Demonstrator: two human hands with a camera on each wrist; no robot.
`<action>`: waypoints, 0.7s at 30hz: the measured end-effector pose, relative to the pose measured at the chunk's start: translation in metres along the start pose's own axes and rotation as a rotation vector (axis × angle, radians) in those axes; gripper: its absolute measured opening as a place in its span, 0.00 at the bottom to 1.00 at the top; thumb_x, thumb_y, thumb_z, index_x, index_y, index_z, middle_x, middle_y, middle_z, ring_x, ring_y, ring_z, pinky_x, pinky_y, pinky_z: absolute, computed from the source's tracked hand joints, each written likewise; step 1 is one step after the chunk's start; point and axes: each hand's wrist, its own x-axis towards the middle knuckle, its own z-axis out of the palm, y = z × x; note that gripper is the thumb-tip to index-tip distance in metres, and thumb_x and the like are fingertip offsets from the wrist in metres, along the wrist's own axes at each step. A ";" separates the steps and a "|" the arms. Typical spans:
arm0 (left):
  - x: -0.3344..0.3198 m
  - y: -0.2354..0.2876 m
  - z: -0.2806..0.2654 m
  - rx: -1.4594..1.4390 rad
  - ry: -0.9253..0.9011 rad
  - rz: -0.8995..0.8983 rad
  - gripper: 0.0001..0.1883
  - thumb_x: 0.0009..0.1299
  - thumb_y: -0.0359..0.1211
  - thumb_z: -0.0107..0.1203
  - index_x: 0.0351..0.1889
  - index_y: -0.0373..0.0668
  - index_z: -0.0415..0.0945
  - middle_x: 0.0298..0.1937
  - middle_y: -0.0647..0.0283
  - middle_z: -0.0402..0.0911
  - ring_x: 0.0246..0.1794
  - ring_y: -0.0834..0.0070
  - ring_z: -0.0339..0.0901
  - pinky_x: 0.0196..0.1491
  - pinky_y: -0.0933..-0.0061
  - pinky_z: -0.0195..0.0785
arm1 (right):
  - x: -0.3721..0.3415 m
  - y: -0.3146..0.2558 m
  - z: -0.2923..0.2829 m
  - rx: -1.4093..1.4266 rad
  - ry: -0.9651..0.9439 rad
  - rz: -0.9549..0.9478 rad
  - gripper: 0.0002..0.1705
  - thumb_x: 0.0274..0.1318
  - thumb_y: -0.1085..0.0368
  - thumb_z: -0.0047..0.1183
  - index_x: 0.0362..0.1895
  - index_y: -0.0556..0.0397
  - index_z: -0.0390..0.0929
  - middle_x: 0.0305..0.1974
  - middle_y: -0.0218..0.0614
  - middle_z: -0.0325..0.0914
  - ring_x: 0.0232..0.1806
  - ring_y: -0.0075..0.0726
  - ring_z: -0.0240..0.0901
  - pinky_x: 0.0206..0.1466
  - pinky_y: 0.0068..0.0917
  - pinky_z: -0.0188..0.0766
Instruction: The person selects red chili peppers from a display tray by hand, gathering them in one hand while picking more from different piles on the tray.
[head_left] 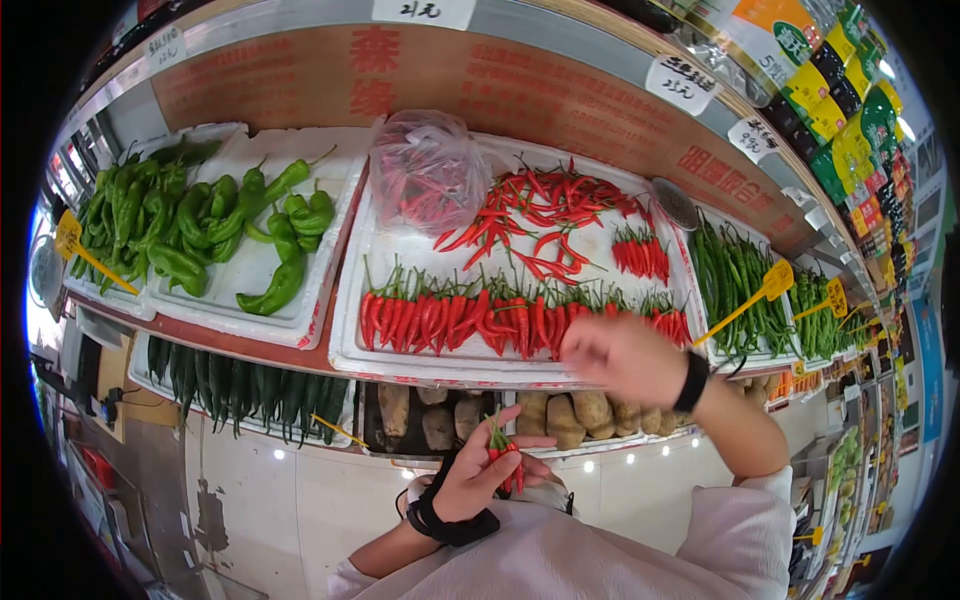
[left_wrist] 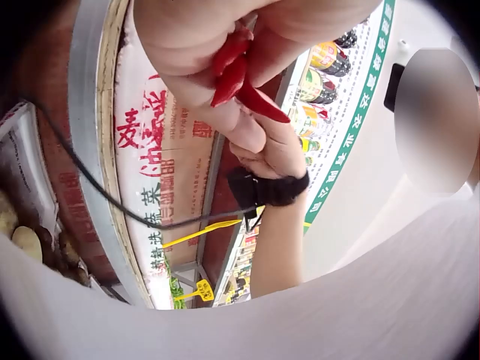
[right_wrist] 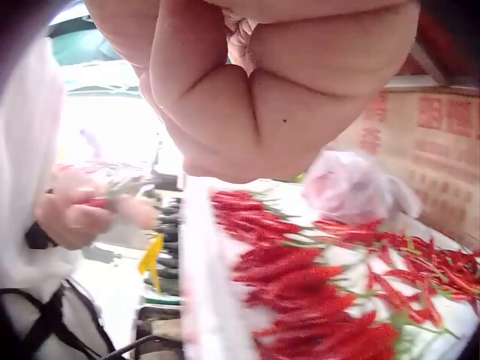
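My left hand [head_left: 470, 487] holds a few red chili peppers [head_left: 512, 462] with green stems, low in front of my body. The left wrist view shows these red chilies [left_wrist: 232, 75] pinched between thumb and fingers, tips poking out. My right hand [head_left: 632, 358], blurred, hovers at the front edge of a white foam tray [head_left: 346, 325], near the right part of a row of red chilies [head_left: 450, 322]. Its fingers [right_wrist: 217, 112] bend loosely in the right wrist view, with no chili showing among them. Behind the row lies a loose heap of red chilies [head_left: 540, 205].
A clear plastic bag of chilies [head_left: 428, 170] sits at the tray's back left. Large green peppers [head_left: 285, 265] lie in the left tray, thin green chilies [head_left: 735, 275] to the right. Below are cucumbers [head_left: 235, 395] and potatoes [head_left: 590, 412]. A yellow price tag [head_left: 775, 280] sticks up at right.
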 end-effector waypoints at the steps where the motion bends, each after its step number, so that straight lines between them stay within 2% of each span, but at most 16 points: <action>1: 0.002 0.000 0.003 0.035 0.022 0.017 0.25 0.77 0.25 0.36 0.71 0.38 0.46 0.60 0.51 0.71 0.48 0.74 0.76 0.52 0.73 0.71 | -0.014 -0.014 0.016 -0.075 -0.013 -0.138 0.12 0.56 0.57 0.56 0.35 0.52 0.73 0.29 0.36 0.76 0.30 0.42 0.76 0.32 0.34 0.72; 3: 0.005 -0.002 0.009 0.104 0.069 0.050 0.24 0.77 0.25 0.37 0.71 0.37 0.47 0.59 0.53 0.72 0.50 0.74 0.76 0.54 0.73 0.71 | -0.037 -0.041 0.034 -0.150 -0.147 -0.139 0.14 0.56 0.54 0.55 0.35 0.50 0.71 0.33 0.36 0.73 0.33 0.46 0.75 0.33 0.39 0.72; 6: 0.010 -0.009 0.007 0.048 0.164 0.029 0.22 0.77 0.25 0.37 0.69 0.36 0.53 0.56 0.56 0.73 0.51 0.74 0.75 0.55 0.74 0.70 | -0.051 -0.042 0.062 -0.256 -0.134 -0.137 0.16 0.57 0.52 0.55 0.34 0.50 0.70 0.35 0.36 0.71 0.34 0.43 0.75 0.34 0.40 0.72; 9: 0.012 -0.009 0.011 0.021 0.203 -0.030 0.21 0.77 0.25 0.40 0.67 0.34 0.57 0.59 0.55 0.71 0.56 0.68 0.73 0.59 0.66 0.68 | -0.051 -0.037 0.075 -0.206 -0.104 -0.077 0.17 0.56 0.52 0.54 0.35 0.52 0.69 0.36 0.37 0.72 0.35 0.44 0.76 0.34 0.42 0.73; 13: 0.010 -0.009 0.022 -0.115 0.157 0.102 0.20 0.77 0.28 0.41 0.66 0.34 0.59 0.61 0.56 0.69 0.59 0.67 0.71 0.59 0.64 0.69 | -0.048 -0.033 0.078 -0.194 0.004 -0.071 0.18 0.56 0.51 0.54 0.38 0.53 0.70 0.40 0.38 0.73 0.34 0.50 0.77 0.33 0.45 0.74; 16: 0.008 -0.014 0.024 -0.081 0.167 0.144 0.21 0.77 0.29 0.42 0.66 0.35 0.58 0.62 0.55 0.68 0.60 0.65 0.70 0.60 0.60 0.69 | -0.047 -0.029 0.078 -0.121 -0.047 -0.021 0.15 0.58 0.55 0.54 0.39 0.52 0.71 0.46 0.38 0.75 0.37 0.49 0.77 0.36 0.41 0.75; 19: 0.005 -0.014 0.024 -0.032 0.227 0.120 0.19 0.77 0.29 0.41 0.65 0.36 0.59 0.63 0.51 0.68 0.61 0.63 0.71 0.60 0.56 0.68 | -0.043 -0.025 0.062 -0.168 -0.106 0.124 0.12 0.57 0.57 0.54 0.37 0.50 0.73 0.38 0.40 0.76 0.37 0.49 0.77 0.36 0.42 0.73; 20: 0.003 -0.011 0.025 -0.017 0.243 0.116 0.19 0.77 0.29 0.41 0.65 0.37 0.60 0.63 0.50 0.69 0.61 0.62 0.71 0.60 0.55 0.68 | -0.042 -0.025 0.051 -0.186 0.037 0.114 0.10 0.58 0.58 0.54 0.35 0.50 0.74 0.31 0.41 0.76 0.34 0.50 0.76 0.35 0.42 0.72; 21: 0.002 -0.009 0.024 -0.002 0.261 0.113 0.18 0.77 0.29 0.41 0.64 0.37 0.60 0.63 0.48 0.69 0.61 0.61 0.71 0.61 0.54 0.68 | -0.034 -0.009 0.037 -0.222 0.179 -0.009 0.09 0.58 0.59 0.53 0.34 0.51 0.74 0.30 0.41 0.76 0.30 0.49 0.75 0.33 0.40 0.71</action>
